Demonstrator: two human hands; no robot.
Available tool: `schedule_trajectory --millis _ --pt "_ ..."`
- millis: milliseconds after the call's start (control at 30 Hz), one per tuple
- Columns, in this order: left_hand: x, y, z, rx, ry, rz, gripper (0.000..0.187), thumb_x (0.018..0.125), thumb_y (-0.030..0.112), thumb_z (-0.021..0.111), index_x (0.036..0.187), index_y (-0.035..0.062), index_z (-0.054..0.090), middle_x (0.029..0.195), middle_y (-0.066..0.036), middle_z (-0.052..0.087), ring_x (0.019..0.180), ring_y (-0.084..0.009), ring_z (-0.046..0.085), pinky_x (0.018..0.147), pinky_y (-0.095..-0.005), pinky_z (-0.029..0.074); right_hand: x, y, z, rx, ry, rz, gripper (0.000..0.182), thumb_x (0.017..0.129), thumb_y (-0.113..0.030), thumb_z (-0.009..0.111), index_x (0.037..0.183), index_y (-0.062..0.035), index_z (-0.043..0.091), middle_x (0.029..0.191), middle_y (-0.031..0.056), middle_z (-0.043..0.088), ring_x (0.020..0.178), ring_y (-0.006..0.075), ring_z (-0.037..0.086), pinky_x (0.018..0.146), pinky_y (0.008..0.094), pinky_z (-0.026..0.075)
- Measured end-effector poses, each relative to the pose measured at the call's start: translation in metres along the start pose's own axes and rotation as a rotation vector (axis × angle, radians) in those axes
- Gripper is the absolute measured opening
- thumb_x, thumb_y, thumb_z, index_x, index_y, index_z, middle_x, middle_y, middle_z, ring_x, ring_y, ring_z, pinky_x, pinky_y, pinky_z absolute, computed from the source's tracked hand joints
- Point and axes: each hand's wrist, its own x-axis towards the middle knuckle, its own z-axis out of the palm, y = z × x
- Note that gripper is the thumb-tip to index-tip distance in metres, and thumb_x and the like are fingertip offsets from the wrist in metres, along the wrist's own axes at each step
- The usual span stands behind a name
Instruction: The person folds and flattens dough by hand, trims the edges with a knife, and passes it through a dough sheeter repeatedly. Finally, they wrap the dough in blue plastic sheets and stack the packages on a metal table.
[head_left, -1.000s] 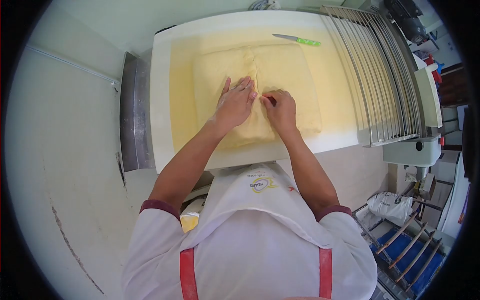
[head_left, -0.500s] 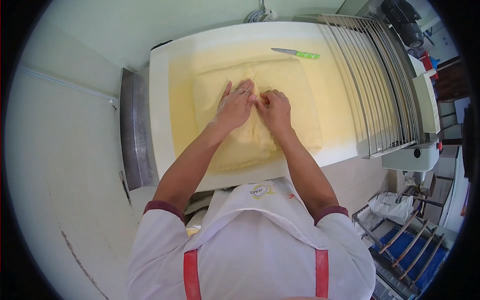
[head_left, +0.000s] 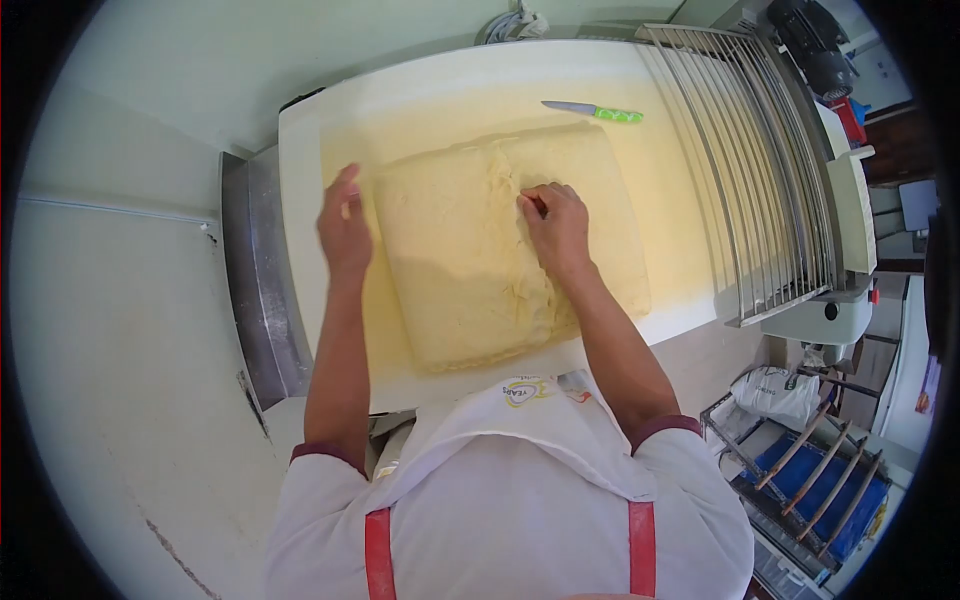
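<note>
A large, pale yellow slab of dough [head_left: 450, 270] lies on the work table, with a rough seam running down its middle. My left hand [head_left: 345, 225] is off the dough, beyond its left edge, with fingers apart and nothing in them. At the seam, my right hand [head_left: 558, 228] has its fingers curled and pressed together on the dough's surface; whatever they pinch is too small to make out. Behind the dough lies a knife [head_left: 615, 115] with a green handle.
A metal rod rack [head_left: 745, 170] stands at the table's right end. To the left is a metal ledge [head_left: 262, 280] beside the wall. The white table's edge [head_left: 300, 200] shows at left. A black motor [head_left: 815, 50] is at the upper right.
My left hand has lifted off the seam and moved left, past the dough's edge. My right hand stays near the seam, slightly lower. The view has shifted a little.
</note>
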Motion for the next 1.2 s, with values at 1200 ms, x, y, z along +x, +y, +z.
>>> schedule_trajectory --millis 1200 --pt "-0.027 -0.083 -0.031 0.554 -0.024 -0.123 0.048 0.093 0.027 0.054 0.136 0.0057 0.045 0.145 -0.010 0.041 0.138 -0.0255 0.032 0.116 -0.0436 0.016 0.117 -0.021 0.028 -0.428 -0.403 0.256 0.011 0.082 -0.019 0.064 0.084 -0.0084 0.068 0.076 0.0101 0.068 0.073 0.0256 0.065 0.067 0.0366 0.050"
